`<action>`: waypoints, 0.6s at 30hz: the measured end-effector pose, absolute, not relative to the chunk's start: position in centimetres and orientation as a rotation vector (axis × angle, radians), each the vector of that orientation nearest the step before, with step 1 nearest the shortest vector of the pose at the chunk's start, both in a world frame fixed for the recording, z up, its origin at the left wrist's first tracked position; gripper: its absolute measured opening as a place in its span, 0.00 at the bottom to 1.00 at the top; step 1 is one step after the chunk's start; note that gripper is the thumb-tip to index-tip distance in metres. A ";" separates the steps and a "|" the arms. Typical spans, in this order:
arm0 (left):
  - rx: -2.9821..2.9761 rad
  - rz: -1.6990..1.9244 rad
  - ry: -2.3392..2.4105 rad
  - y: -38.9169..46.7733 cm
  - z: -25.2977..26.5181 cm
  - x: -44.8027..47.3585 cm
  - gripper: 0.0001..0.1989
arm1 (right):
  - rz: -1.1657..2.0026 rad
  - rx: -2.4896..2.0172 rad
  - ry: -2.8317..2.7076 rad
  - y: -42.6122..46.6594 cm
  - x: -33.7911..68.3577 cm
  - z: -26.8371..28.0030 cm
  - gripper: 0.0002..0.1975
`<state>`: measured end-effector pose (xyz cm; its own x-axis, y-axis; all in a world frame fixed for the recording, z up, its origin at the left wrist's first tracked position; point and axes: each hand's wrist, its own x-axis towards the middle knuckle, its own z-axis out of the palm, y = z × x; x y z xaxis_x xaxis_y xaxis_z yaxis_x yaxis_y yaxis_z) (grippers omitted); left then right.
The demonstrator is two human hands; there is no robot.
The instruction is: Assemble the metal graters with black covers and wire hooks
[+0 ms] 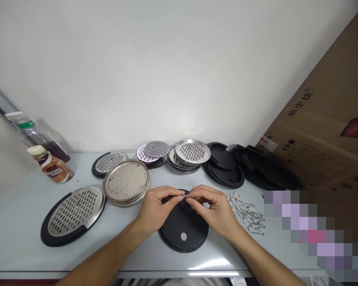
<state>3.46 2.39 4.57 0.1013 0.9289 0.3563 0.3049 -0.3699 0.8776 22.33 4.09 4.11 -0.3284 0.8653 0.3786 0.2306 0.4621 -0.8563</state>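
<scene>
Both hands meet over the far part of a round black plastic base (179, 222), which lies flat on the table with a pale round spot near its front. My left hand (158, 208) is closed in a pinch on one end of a small shiny metal wire piece (185, 196). The other end is between the thumb and fingers of my right hand (213, 206), also closed. Fingers cover most of this piece, so its full shape is hidden. To the right of the base lies a loose pile of bent wire hooks (249, 214).
Perforated metal grater discs (192, 151) and a stack of plain metal discs (127, 180) stand behind. Black plastic bases (226, 174) are at the back right. Grater assemblies (74, 212) and two bottles (55, 167) sit left. A cardboard box (322, 131) leans right.
</scene>
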 end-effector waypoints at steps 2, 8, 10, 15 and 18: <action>1.783 1.297 1.196 2.4 4.5 3.5 0.06 | 0.799 -0.885 -1.831 4.0 22.3 4.0 0.04; 1.837 1.343 1.118 2.3 4.1 3.8 0.06 | 0.612 -0.848 -1.780 3.7 22.0 3.6 0.05; 1.873 1.364 1.075 2.1 3.8 4.1 0.07 | 0.593 -0.846 -1.751 3.7 21.9 3.4 0.06; 1.938 1.412 0.994 1.6 3.4 5.0 0.09 | 0.523 -0.841 -1.689 3.6 21.6 3.1 0.07; 1.871 1.369 1.043 1.6 3.6 5.0 0.06 | 0.529 -0.835 -1.697 3.6 21.5 3.1 0.06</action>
